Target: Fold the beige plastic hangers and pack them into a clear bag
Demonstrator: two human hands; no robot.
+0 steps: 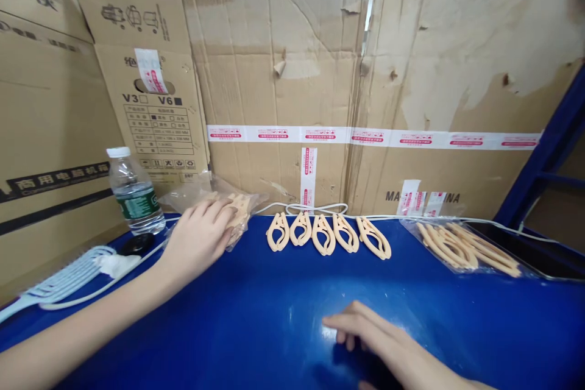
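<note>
My left hand (201, 228) lies at the back left, its fingers curled over a clear plastic bag (183, 192) of beige plastic pieces (240, 214). The fingertips are partly hidden, as is most of the bag's contents. A row of several beige folded travel hangers (323, 236) lies on the blue table (256, 317), to the right of that hand. Near the front edge my right hand (365, 329) hovers low over the table, holding nothing, index finger stretched out and other fingers loosely bent. Another clear bag (457, 247) with folded beige hangers rests at the right.
A water bottle (137, 195), a black round object (138, 244) and a light blue hairbrush (68, 277) stand or lie on the left. A white cable (388, 217) runs along the back. Cardboard sheets (283, 97) wall the rear; a dark flat device (539, 250) lies far right.
</note>
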